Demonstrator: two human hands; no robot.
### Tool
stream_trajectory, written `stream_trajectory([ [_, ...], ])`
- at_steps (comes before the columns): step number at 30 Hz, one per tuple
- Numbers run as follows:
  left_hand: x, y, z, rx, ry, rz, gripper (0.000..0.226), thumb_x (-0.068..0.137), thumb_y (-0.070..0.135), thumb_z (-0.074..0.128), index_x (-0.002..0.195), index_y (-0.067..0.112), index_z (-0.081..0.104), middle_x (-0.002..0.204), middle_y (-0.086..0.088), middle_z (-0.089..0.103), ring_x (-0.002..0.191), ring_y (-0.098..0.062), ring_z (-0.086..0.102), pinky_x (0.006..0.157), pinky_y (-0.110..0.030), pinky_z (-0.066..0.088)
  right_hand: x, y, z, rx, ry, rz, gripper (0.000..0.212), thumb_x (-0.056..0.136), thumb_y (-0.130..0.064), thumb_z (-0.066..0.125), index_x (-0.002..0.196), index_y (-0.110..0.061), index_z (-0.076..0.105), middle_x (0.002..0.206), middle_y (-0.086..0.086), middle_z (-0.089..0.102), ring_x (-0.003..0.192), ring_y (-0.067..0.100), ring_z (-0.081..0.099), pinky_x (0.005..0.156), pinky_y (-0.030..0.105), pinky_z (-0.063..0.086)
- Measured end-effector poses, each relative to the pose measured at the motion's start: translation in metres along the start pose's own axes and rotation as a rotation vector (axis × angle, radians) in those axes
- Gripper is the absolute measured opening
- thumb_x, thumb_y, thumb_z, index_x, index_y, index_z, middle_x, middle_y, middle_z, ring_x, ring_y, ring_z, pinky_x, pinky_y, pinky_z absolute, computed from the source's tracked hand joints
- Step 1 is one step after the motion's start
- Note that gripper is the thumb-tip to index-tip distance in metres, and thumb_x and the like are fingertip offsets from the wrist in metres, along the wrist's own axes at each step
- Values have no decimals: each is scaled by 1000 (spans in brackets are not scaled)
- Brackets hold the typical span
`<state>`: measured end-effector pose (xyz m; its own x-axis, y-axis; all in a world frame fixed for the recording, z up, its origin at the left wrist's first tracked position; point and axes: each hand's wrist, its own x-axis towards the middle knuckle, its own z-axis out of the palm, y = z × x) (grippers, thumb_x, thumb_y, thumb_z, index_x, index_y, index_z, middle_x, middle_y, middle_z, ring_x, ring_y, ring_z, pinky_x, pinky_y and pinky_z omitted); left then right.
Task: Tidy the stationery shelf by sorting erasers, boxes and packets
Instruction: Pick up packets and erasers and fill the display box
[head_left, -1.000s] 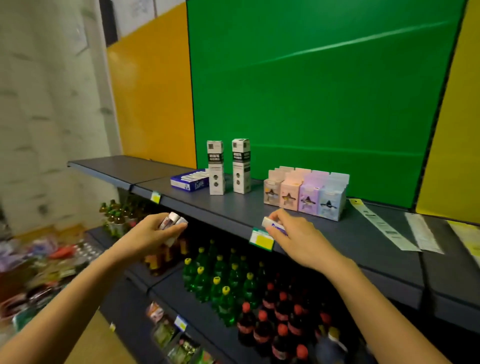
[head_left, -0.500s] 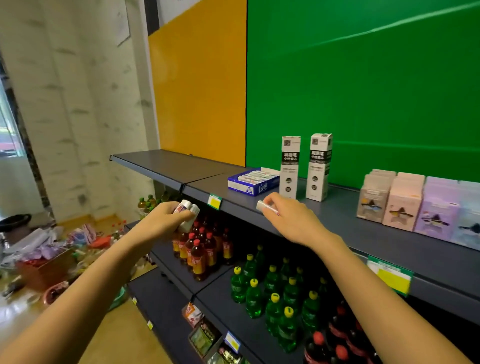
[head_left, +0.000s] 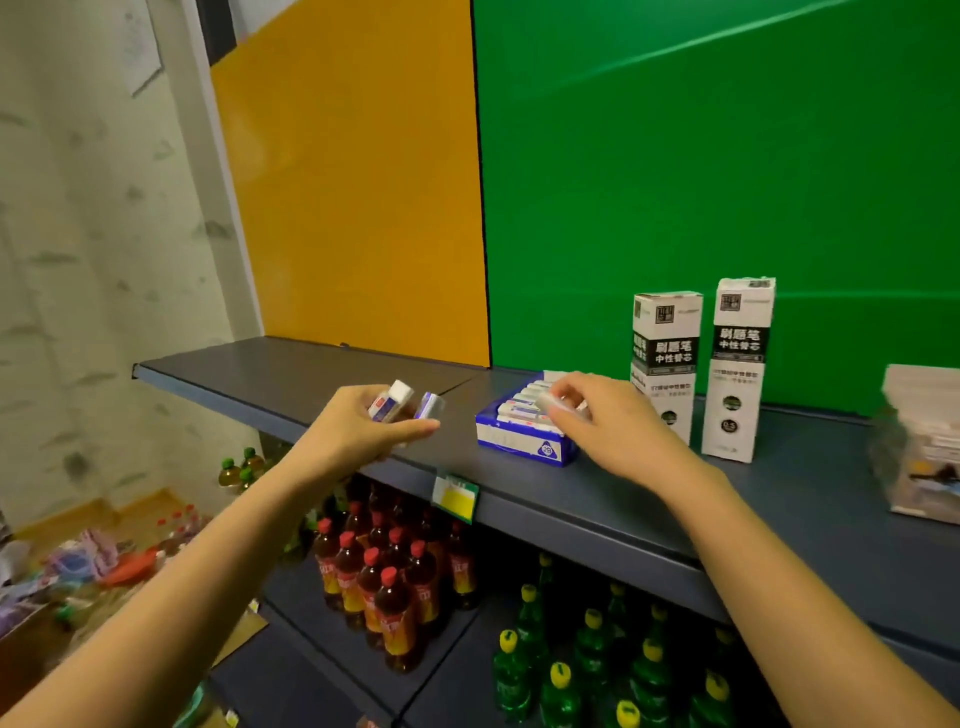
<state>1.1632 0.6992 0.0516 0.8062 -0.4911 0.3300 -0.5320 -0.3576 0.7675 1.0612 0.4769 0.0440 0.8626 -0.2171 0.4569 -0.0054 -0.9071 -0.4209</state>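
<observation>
A blue open eraser box (head_left: 522, 436) lies on the grey shelf (head_left: 322, 371), with several white erasers lined up inside. My right hand (head_left: 608, 423) hovers over the box's right side, pinching one white eraser (head_left: 551, 402) at its fingertips. To the left of the box, my left hand (head_left: 358, 428) holds two white erasers with blue sleeves (head_left: 405, 405) above the shelf's front edge. Behind my right hand stand two tall white-and-black refill boxes (head_left: 740, 369).
Pastel packets (head_left: 919, 447) sit blurred at the shelf's right edge. A yellow-green price tag (head_left: 457, 496) hangs on the shelf front. Lower shelves carry red-capped bottles (head_left: 384, 577) and green bottles (head_left: 587, 670). Clutter lies on the floor at left.
My view has swung left and closer. My right hand carried its eraser from the shelf front to the blue box. My left hand rose beside the box, still holding its erasers.
</observation>
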Motion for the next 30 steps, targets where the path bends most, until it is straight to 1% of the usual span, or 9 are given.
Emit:
stream_trajectory([
  [3,25,-9,8,-58,-25,76,22,77,29,71,77,9,62,61,-5,49,51,-10,39,42,-13,31,14,3,5,-47,10,23,32,94,-36,47,118,-18,54,118,4,59,89,9,47,73,24,41],
  [6,50,-15,19,-94,-66,94,21,80,27,68,89,8,67,62,-4,51,52,-10,40,40,-10,31,21,7,8,-94,34,64,31,92,-30,50,120,-17,54,117,4,59,91,11,47,84,32,44],
  [9,75,-21,31,-141,-126,104,21,78,27,70,91,10,70,49,9,53,43,-1,40,39,-10,31,23,9,14,-98,61,86,28,90,-26,52,117,-18,57,108,2,61,88,12,49,83,31,44],
  [11,91,-23,37,-137,-174,127,19,78,27,70,89,13,71,44,11,54,39,0,42,39,-11,32,23,10,18,-88,88,105,27,89,-26,54,115,-21,59,103,-3,60,86,11,52,79,28,44],
  [16,122,-26,44,-91,-290,207,33,77,34,69,89,4,67,60,-2,59,50,-9,45,44,-17,34,26,7,22,-138,148,170,30,87,-28,57,117,-25,59,106,-7,64,94,13,59,81,35,51],
  [19,136,-32,44,-45,-369,258,35,78,35,69,90,2,66,67,-8,63,52,-11,47,45,-19,35,31,4,26,-115,195,213,29,86,-26,60,115,-22,60,101,-5,66,92,13,62,80,33,52],
  [23,152,-39,48,-55,-433,278,38,74,28,74,94,-3,66,74,-20,65,56,-14,45,50,-26,32,36,3,30,-101,171,292,31,82,-23,66,113,-20,61,100,-2,68,89,13,64,82,32,54],
  [27,159,-42,53,-53,-490,323,35,67,26,79,90,2,68,79,-10,71,71,-20,63,61,-34,45,43,3,34,-104,93,325,26,79,-23,70,105,-21,66,102,-2,71,87,8,64,80,24,53],
  [30,162,-44,54,-54,-516,342,35,67,25,79,92,3,68,79,-5,70,74,-16,64,64,-32,47,52,1,35,-93,78,343,25,78,-19,72,102,-17,69,101,2,72,85,7,64,80,22,52],
])
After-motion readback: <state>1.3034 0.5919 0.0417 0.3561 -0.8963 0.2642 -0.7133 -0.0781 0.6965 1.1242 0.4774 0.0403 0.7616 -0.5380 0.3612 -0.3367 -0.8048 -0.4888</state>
